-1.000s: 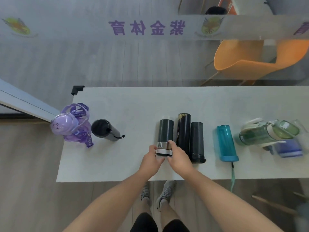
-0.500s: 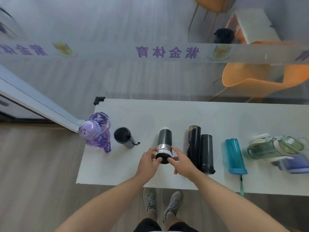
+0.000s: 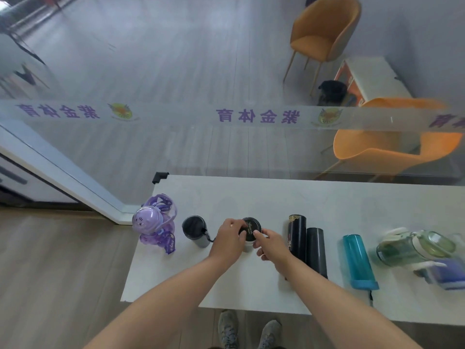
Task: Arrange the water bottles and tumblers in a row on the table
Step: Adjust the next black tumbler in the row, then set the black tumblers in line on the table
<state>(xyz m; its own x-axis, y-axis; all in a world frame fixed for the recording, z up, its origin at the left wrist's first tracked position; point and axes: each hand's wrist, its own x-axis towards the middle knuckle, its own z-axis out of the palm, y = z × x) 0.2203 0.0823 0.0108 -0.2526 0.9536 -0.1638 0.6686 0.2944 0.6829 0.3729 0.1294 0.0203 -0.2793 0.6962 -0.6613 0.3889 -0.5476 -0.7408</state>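
Where the near edge of the surface (image 3: 176, 280) cuts the view, a pair of shoes (image 3: 227, 328) shows on the floor below it; the person stands square to the middle of the row.

- Hands: left hand (image 3: 227, 239) and right hand (image 3: 270, 244) both grasp the tumbler (image 3: 251, 229), fingers curled about its lid from either side; the two-sided hold likely steadies it upright as it is set down.
- Tumbler: black, upright, lid facing the camera; it stands on the surface between the grey cup (image 3: 195, 230) and the tall flask (image 3: 297, 235), near the front edge.
- Left of it: grey cup, upright, cord hanging at its side; beyond that the purple bottle (image 3: 151, 222), upright at the surface's left edge, straps looped over it. These three read as the part of the row already stood up.
- Right of it: tall flask and short flask (image 3: 316, 250), on their sides and touching; teal bottle (image 3: 358, 260), on its side, cap toward the person, apart from the flasks; green bottle (image 3: 415, 248), tipped over and blurred, above a blue item (image 3: 445, 277) too smeared to name. These probably await standing up.
- Far part of the surface: bare, ending at a glass wall (image 3: 176, 71) with a printed band (image 3: 256, 116).
- Beyond the glass: two orange chairs (image 3: 324, 34); a white cabinet (image 3: 372, 76).
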